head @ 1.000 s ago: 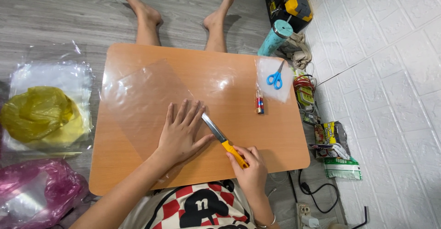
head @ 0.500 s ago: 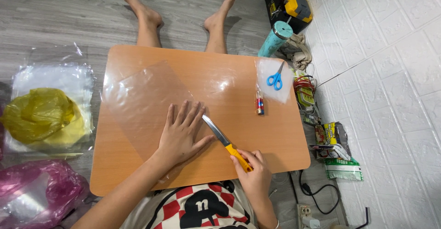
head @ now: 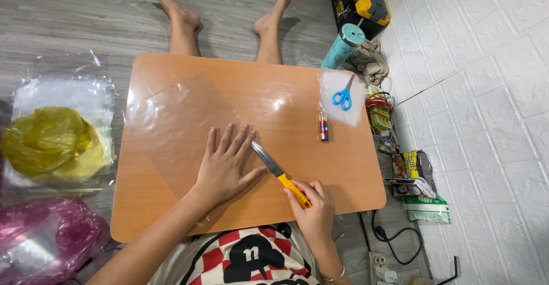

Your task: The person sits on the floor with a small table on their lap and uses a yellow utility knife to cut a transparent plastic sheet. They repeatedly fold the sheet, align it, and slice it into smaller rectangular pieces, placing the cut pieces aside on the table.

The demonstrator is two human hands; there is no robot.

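Observation:
A clear plastic sheet (head: 171,125) lies on the left half of a low orange table (head: 274,79). My left hand (head: 226,165) presses flat on the sheet's near right corner, fingers spread. My right hand (head: 311,208) grips the yellow handle of a knife (head: 280,173). Its blade points up-left and lies along the sheet's right edge, next to my left thumb.
Blue scissors (head: 343,97) rest on a small clear bag at the table's right, with a small lighter (head: 323,129) beside them. A yellow bag (head: 48,142) on stacked plastic and a pink bag (head: 40,239) lie on the floor at left. A teal tumbler (head: 343,45) and cables crowd the right wall.
My right hand has slid the knife a little toward me and to the right along the sheet's edge. The left hand stays pressed on the sheet.

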